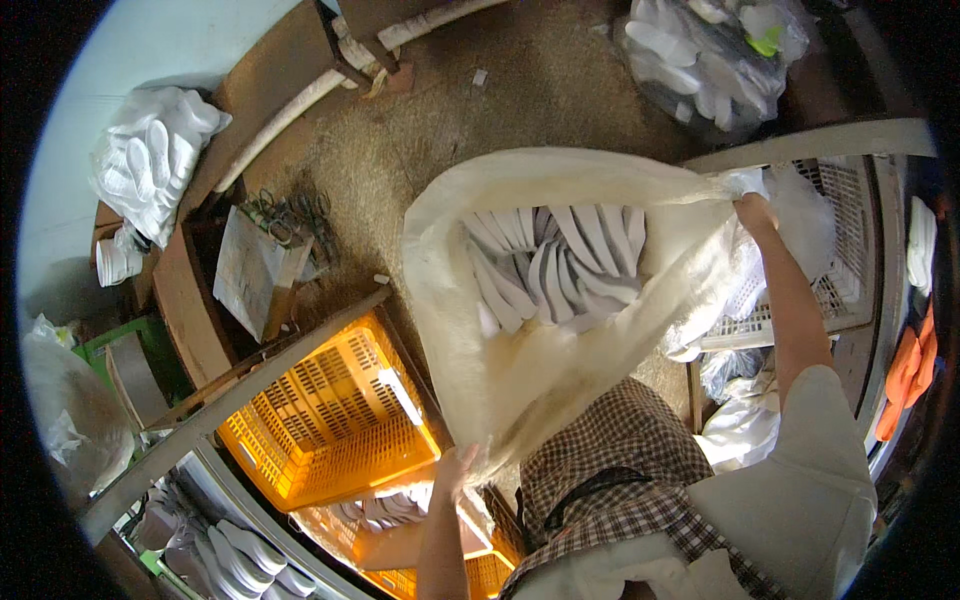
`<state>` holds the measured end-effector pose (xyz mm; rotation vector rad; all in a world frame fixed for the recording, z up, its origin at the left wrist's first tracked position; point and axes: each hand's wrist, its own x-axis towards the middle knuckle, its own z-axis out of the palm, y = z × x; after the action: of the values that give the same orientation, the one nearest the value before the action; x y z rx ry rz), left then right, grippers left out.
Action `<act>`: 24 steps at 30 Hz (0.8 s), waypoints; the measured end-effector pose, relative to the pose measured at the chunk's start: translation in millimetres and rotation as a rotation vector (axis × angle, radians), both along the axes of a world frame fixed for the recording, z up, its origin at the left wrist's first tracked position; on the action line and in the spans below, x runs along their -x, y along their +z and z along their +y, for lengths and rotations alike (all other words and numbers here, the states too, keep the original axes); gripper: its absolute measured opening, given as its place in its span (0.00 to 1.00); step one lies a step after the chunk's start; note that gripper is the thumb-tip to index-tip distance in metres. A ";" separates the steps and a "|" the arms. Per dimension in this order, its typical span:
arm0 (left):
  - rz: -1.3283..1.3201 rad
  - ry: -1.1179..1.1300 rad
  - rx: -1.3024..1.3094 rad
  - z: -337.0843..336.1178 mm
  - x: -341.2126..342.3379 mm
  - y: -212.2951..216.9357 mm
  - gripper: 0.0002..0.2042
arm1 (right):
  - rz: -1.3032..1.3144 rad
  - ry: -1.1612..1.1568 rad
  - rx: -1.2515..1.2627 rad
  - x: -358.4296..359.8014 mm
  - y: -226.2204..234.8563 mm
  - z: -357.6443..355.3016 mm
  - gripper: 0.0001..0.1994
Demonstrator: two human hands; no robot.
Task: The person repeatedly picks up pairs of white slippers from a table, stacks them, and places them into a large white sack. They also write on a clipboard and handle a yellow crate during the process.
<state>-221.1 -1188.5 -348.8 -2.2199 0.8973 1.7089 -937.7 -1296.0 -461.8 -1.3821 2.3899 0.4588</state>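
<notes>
While the right hand (756, 212) clenches the rim of the sack (438, 260), the left hand (457, 468) meets its near edge, grip unclear. Just beside the crate's (330, 410) right edge, it looks soft, slippery, probably heavy with soles (565, 288); bunched rim folds suit gripping.

"What's in that sack (437, 270)?"
"Pale soles (560, 262), packed in rows. The right hand (757, 213) grips its right corner; the left hand (455, 470) touches its near-left corner."
"And around it?"
"An orange crate (330, 405) left of the sack, a white crate (850, 300) to its right, a stuffed clear bag (700, 70) past its far right side."
</notes>
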 end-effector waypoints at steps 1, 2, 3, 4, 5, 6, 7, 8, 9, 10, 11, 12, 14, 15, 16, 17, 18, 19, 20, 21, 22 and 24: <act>0.043 0.038 0.070 8.2 -5.2 -11.3 0.21 | 0.053 -0.115 -0.028 -2.8 -3.7 -1.4 0.17; 0.042 0.084 0.072 11.4 -7.2 -27.0 0.21 | 0.082 -0.199 -0.015 -7.2 -4.9 -2.9 0.17; 0.064 0.123 0.120 17.0 -9.2 -36.3 0.21 | 0.156 -0.187 -0.092 -14.7 -5.9 -4.4 0.16; 0.054 0.134 0.023 16.8 -10.9 -47.5 0.19 | 0.199 -0.143 -0.127 -23.0 -4.9 -7.1 0.16; 0.065 0.107 0.055 19.0 -9.7 -54.0 0.19 | 0.252 -0.090 -0.146 -33.7 -2.5 -11.1 0.16; 0.086 0.069 0.102 18.9 -9.1 -57.9 0.19 | 0.241 -0.140 -0.114 -46.6 -0.2 -16.0 0.13; 0.073 -0.002 0.117 19.8 -6.9 -60.1 0.19 | 0.284 -0.104 -0.260 -64.1 0.0 -22.4 0.14; 0.097 0.080 0.105 20.8 -4.0 -61.8 0.21 | 0.402 -0.038 -0.294 -89.8 -5.4 -24.8 0.17; 0.145 0.164 0.130 23.2 -1.9 -62.8 0.21 | 0.557 0.300 -0.092 -124.1 -9.4 -12.6 0.19; 0.140 0.218 0.130 26.9 0.3 -64.7 0.22 | 0.354 0.421 0.000 -152.6 -14.7 -12.1 0.21; 0.161 0.259 0.170 32.3 0.9 -66.2 0.23 | -0.143 0.293 0.345 -187.1 -22.6 -3.1 0.20; 0.157 0.245 0.131 37.4 -0.2 -70.0 0.23 | 0.040 0.663 0.089 -231.5 -33.5 12.2 0.19; 0.201 0.203 0.109 49.4 -5.8 -79.9 0.23 | -0.447 0.564 -0.220 -308.1 -58.2 37.3 0.22; 0.189 0.225 0.137 55.9 -9.6 -84.3 0.23 | -0.504 0.712 -0.171 -322.3 -60.5 63.5 0.22; 0.177 0.257 0.138 62.2 -13.5 -88.5 0.23 | -0.562 0.883 -0.105 -335.0 -64.7 88.1 0.22; 0.173 0.279 0.158 68.4 -16.8 -91.2 0.22 | -0.612 0.940 -0.057 -337.2 -72.4 104.8 0.22; 0.167 0.267 0.227 74.3 -18.0 -93.1 0.23 | -0.615 0.904 -0.173 -326.2 -76.5 125.2 0.22; 0.168 0.240 0.313 78.5 -18.3 -95.0 0.23 | -0.594 0.835 -0.300 -311.0 -80.9 143.9 0.22; 0.132 0.210 0.321 83.3 -17.6 -94.4 0.24 | -0.561 0.761 -0.409 -291.3 -82.5 165.2 0.21; 0.250 0.354 0.214 88.4 -17.9 -92.3 0.26 | -0.523 0.684 -0.489 -270.8 -83.3 185.2 0.21; 0.333 0.510 0.061 92.8 -17.1 -90.1 0.29 | -0.483 0.617 -0.551 -249.4 -81.9 205.2 0.21; 0.083 -0.296 0.212 105.1 -19.9 -78.0 0.38 | -0.413 0.513 -0.621 -217.7 -77.7 232.2 0.20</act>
<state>-201.2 -1083.3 -426.8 -2.0203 1.4068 1.6405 -720.0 -1063.8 -539.5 -1.5665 1.3832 0.8572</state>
